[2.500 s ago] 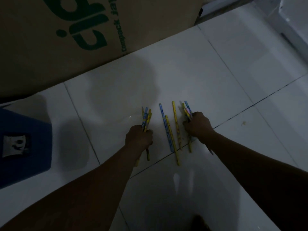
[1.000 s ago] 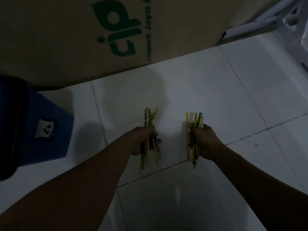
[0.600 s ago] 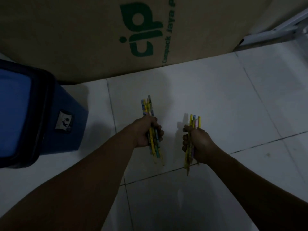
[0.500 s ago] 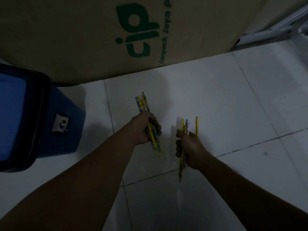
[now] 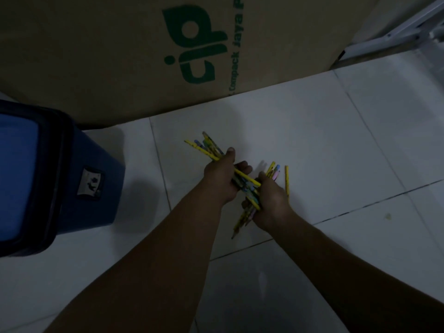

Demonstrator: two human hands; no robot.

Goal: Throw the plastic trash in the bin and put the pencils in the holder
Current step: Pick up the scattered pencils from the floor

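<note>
My left hand [image 5: 219, 175] grips a bundle of yellow and blue pencils [image 5: 204, 146] that slants up to the left. My right hand [image 5: 272, 200] grips a second bundle of pencils [image 5: 276, 170], its tips poking out above and below the fist. The two bundles cross between my hands, which touch above the white tiled floor. The blue bin [image 5: 60, 176] stands at the left, its lid closed. No holder and no plastic trash is in view.
A large brown cardboard box [image 5: 168, 51] with green lettering stands along the back. A white metal frame [image 5: 396, 30] sits at the top right. White floor tiles [image 5: 336, 131] stretch to the right and front.
My hands have come together from apart, so the two pencil bundles now cross. Earlier, both hands picked the pencils up off the floor.
</note>
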